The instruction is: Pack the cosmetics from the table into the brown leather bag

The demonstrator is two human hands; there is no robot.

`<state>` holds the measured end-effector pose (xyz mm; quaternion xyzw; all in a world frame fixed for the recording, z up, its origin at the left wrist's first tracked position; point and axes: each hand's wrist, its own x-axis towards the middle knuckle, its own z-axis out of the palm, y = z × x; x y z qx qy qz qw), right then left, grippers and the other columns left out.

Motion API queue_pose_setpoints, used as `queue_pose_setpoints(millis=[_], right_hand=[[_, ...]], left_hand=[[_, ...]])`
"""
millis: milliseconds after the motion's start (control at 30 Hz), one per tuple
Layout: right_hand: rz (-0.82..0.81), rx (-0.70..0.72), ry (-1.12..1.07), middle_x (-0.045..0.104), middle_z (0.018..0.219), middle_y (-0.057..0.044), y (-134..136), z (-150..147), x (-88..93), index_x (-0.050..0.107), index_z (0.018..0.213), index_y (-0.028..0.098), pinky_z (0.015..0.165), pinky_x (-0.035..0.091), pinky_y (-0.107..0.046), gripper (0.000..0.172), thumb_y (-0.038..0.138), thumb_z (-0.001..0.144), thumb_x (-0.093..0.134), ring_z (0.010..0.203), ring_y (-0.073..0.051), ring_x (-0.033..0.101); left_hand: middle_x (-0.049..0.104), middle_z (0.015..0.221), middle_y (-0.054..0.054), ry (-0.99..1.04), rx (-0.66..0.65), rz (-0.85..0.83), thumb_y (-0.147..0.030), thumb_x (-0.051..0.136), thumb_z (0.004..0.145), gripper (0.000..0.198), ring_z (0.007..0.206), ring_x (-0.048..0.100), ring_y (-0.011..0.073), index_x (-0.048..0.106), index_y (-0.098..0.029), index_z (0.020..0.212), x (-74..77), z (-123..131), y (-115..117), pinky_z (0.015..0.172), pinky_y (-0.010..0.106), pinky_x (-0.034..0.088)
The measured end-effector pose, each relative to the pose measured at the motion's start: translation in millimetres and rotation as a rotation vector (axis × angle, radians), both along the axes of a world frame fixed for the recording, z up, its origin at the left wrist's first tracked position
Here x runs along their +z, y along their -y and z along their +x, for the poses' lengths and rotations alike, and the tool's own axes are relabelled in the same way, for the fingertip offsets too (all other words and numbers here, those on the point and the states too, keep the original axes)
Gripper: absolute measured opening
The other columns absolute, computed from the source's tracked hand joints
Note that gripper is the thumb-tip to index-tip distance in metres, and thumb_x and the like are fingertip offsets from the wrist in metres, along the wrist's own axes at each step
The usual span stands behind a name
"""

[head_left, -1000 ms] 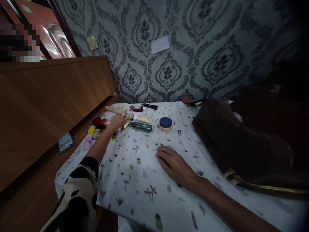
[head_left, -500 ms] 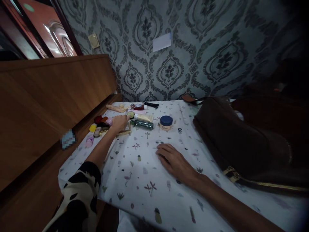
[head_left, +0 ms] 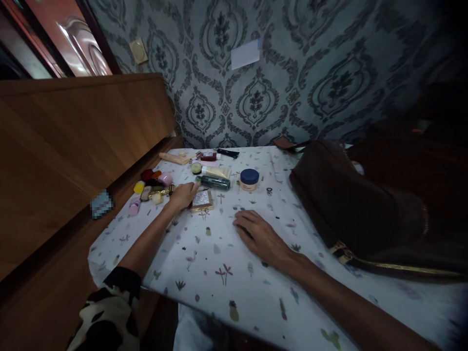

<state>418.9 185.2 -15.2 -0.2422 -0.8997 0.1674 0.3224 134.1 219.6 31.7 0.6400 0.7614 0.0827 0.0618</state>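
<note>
Brown wood (head_left: 91, 122) stands along the left side, grey wallpaper (head_left: 256, 100) with curly shapes is behind, and a white cloth with little pictures covers the desk (head_left: 164, 256). At the far left lie a small purple tube (head_left: 134, 205), a yellow lid (head_left: 139, 187), a little cream pot (head_left: 157, 198) and a pink thing (head_left: 165, 179), all close together. If the left arm swings that way, it could push the purple tube toward the edge. Next comes the left hand (head_left: 183, 196), reaching in low. It is right beside the sparkly flat box (head_left: 202, 199), which lies on the cloth, but I cannot tell if its fingers are pinching the box or only touching it. If they press down on one side, the box might tip or slide. Just behind the box is a green bottle (head_left: 215, 182) on its side. It looks round, so one bump from those fingers could make it roll, maybe into the pale tube (head_left: 218, 172) behind it or the jar with a blue lid (head_left: 249, 179) to the right. The right hand (head_left: 258, 236) rests on the cloth, its fingers loose, a bit bent and holding nothing. Last, the big brown bag (head_left: 351, 204) looks floppy; if it slumped left, it could sweep away the tiny dark ring (head_left: 269, 190) near the jar.
</note>
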Motion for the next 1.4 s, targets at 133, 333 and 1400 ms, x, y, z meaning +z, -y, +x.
queue_pose_setpoints(millis=[133, 333, 1400], right_hand=[[-0.029, -0.027, -0.02, 0.066, 0.105, -0.012, -1, 0, -2.2, 0.063, 0.099, 0.018, 0.091, 0.055, -0.046, 0.02, 0.016, 0.093, 0.044, 0.103, -0.026, 0.06], [-0.055, -0.191, -0.092, 0.063, 0.117, -0.012, -4, 1, -9.3, 0.057, 0.121, 0.02, 0.098, 0.052, -0.049, 0.029, 0.021, 0.095, 0.043, 0.112, -0.028, 0.059], [-0.114, -0.293, 0.075, 0.047, 0.143, -0.021, -9, 3, -15.8, 0.017, 0.156, 0.02, 0.104, 0.04, -0.062, 0.1, 0.049, 0.076, 0.071, 0.133, -0.041, 0.046]], left_hand=[[0.071, 0.064, 0.008, 0.222, -0.067, -0.079, -0.062, 0.012, 0.099, 0.072, 0.053, 0.066, 0.0187, 0.065, -0.017, 0.082, -5.2, 9, 9, 0.063, 0.031, 0.051], [0.06, 0.046, 0.004, 0.391, -0.16, -0.176, -0.07, 0.013, 0.095, 0.077, 0.043, 0.057, 0.0149, 0.056, -0.018, 0.059, -8.0, 29, 19, 0.049, 0.025, 0.044], [0.064, 0.109, 0.009, -0.022, -0.238, 0.098, -0.05, 0.03, 0.103, 0.045, 0.105, 0.062, 0.0251, 0.062, -0.019, 0.102, -14.7, 125, 33, 0.08, 0.033, 0.046]])
